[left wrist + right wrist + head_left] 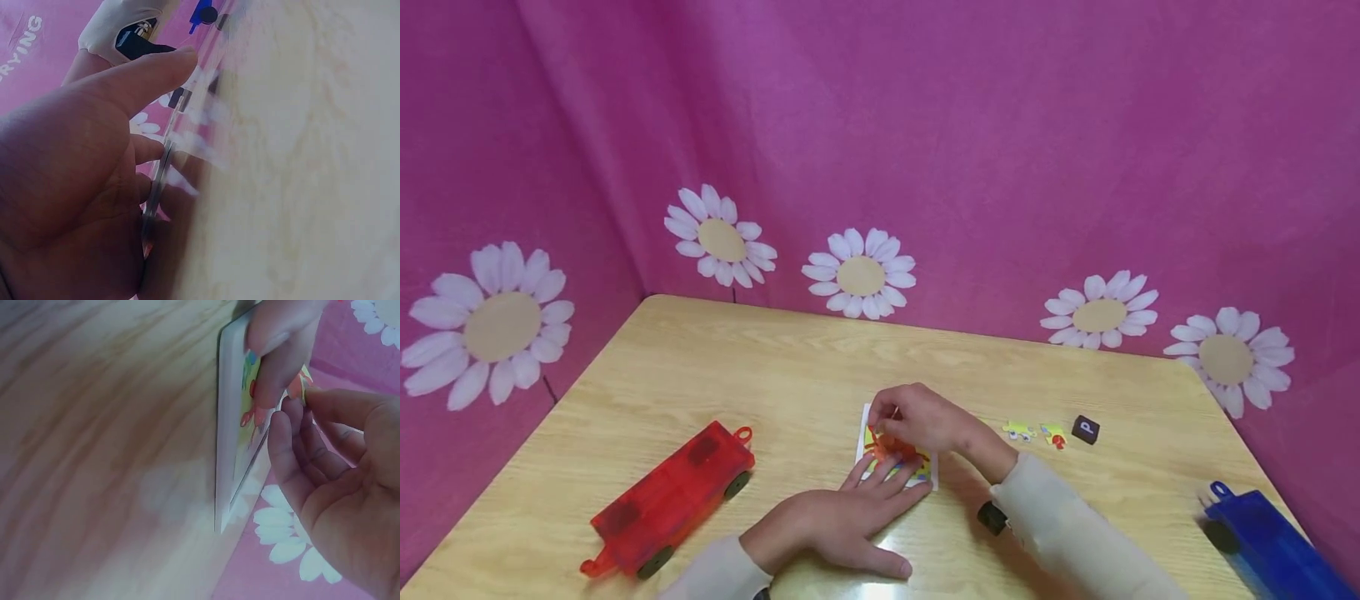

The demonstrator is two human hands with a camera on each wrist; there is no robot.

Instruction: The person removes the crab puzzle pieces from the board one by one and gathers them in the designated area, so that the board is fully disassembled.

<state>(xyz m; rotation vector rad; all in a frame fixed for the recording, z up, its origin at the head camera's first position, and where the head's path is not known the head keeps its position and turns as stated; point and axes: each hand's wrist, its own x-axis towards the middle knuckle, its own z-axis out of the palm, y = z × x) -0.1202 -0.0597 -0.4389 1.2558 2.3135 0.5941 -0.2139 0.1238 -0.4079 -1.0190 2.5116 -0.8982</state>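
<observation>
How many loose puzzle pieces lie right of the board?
2 in the head view: one puzzle piece beside the black block, a second piece between it and the right arm, which may hide more.

1. The bench (805, 358) is light tan with wavy wood grain.
2. The puzzle board (225, 444), midway between the bench's left and right edges, has a white border around yellow, orange-red and touches of blue.
3. Two loose puzzle pieces (1019, 431), toward the right edge, are mostly yellow; the one nearer that edge bears a red patch.
4. The cube (1086, 429) beside them is black with a pale letter.
5. Near the left edge, one wagon (662, 500) is see-through red, black-wheeled.
6. By the right edge, another wagon (1273, 533) is deep blue.
7. Past the far edge, magenta cloth (925, 125) carries white-petalled, tan-centred flowers.
8. Both sleeves (1075, 525) are plain cream.
</observation>
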